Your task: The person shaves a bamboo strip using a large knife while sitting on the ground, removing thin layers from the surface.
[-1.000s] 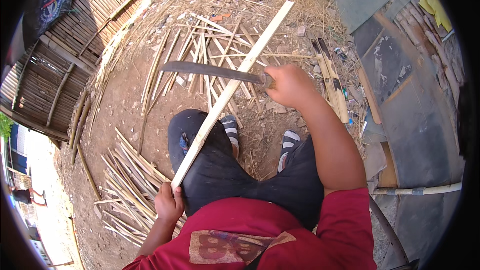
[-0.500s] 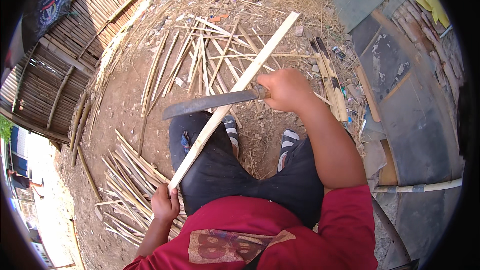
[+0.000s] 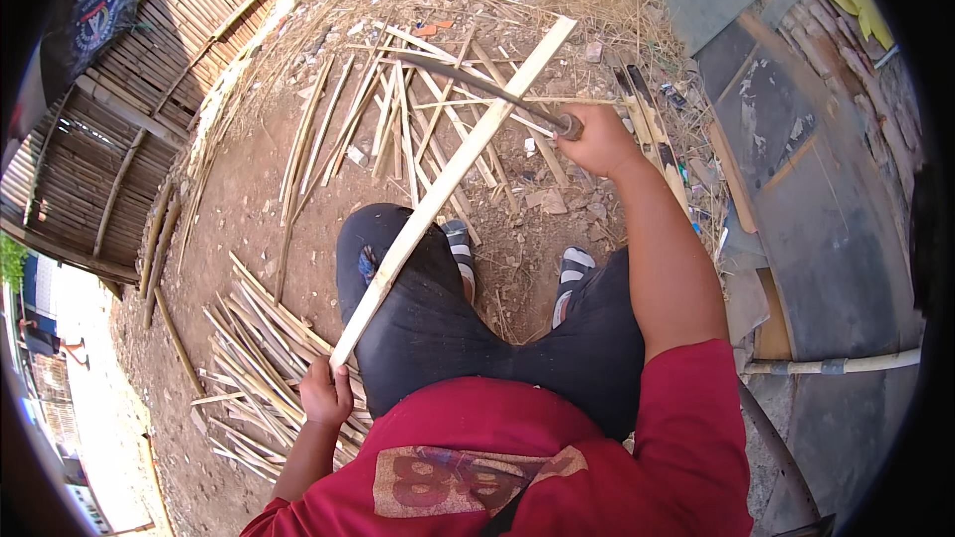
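Note:
A long pale bamboo strip slants from my lap, across my left thigh, up over the ground ahead. My left hand is closed around its near end. In my right hand I grip the handle of a machete, whose dark blade points left. The blade lies across the far part of the strip, seen nearly edge-on; whether it cuts into the wood I cannot tell. My right arm is stretched forward, and the fingertips on the handle are partly hidden.
Thin strips lie scattered ahead of my feet. A denser pile of strips is beside my left leg. A bamboo wall rises at the left. Dark boards lean at the right, with a pale pole near them.
My right hand has moved forward and slightly right with the machete. The blade has gone from near my left knee to farther up the strip, and its edge has turned. My left hand barely moved.

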{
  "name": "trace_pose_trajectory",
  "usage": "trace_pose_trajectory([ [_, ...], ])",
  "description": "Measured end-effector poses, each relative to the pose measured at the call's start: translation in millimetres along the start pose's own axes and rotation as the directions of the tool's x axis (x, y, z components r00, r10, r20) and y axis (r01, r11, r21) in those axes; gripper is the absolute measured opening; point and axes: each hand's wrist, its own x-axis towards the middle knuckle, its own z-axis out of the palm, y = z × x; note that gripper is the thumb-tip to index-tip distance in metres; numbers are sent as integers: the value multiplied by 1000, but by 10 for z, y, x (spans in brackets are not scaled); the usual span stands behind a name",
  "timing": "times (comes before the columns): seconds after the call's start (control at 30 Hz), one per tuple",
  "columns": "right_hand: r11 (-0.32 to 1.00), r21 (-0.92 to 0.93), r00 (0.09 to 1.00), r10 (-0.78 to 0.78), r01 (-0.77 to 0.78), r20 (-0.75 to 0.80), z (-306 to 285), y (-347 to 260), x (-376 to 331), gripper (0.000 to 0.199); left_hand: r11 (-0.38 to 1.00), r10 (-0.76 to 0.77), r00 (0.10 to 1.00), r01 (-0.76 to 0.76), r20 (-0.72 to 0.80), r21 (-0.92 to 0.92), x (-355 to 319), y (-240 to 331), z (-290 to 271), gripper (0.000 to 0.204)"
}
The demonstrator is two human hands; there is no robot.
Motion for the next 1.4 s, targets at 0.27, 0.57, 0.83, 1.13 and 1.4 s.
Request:
trace_pose_trajectory([
  [0.27, 955, -222, 968, -226, 198, -110, -202, -544, -18, 34, 999, -13, 999, 14, -48, 35, -80, -2, -102, 27],
  [0.57, 988, -17, 960, 144, -152, -242, -314, -7, 72, 47, 997, 45, 997, -41, -64, 69, -107, -199, -110, 27],
  [0.83, 952, -282, 992, -96, 114, 77, -267, -317, 99, 49, 995, 68, 994, -61, -85, 84, -85, -276, -78, 27],
  [1.13, 998, 39, 974, 65, -58, -216, -346, 26, 67, 39, 996, 64, 995, -59, -76, 61, -82, -273, -91, 26],
  [1.4, 996, -35, 966, 67, -78, -252, -328, 62, 13, 42, 996, -51, 989, 60, 137, -63, 22, -127, -322, 35],
])
